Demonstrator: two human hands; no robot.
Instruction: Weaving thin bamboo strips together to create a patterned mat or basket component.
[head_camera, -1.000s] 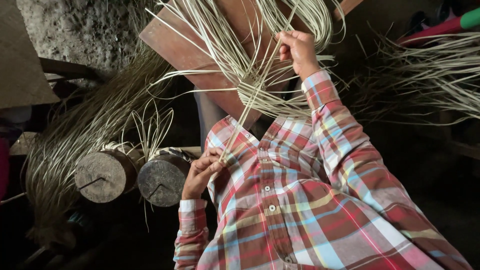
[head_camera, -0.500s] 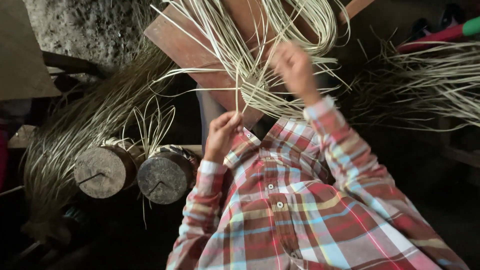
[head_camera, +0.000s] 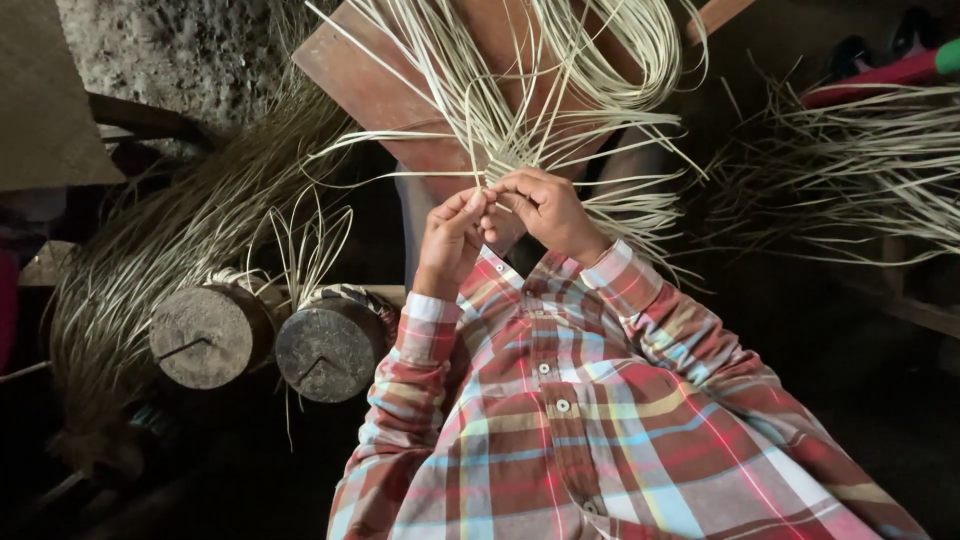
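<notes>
A: What's nearest?
B: A plaid shirt (head_camera: 600, 420), then both hands meeting just above its collar. The left hand (head_camera: 452, 240) and right hand (head_camera: 545, 212) each pinch the same pale cane strands (head_camera: 500, 130), fingertips touching.
A: Where do the strands lie?
B: Fanned over the wooden board (head_camera: 400, 90), crossing near its lower edge. Left of it sit two round log blocks (head_camera: 265, 340); loose strand bundles (head_camera: 850, 170) lie far right.

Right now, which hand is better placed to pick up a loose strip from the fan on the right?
Right, probably. Both hands pinch the woven strips, but the right hand lies beside those loose strips; the left hand would cross over.
</notes>
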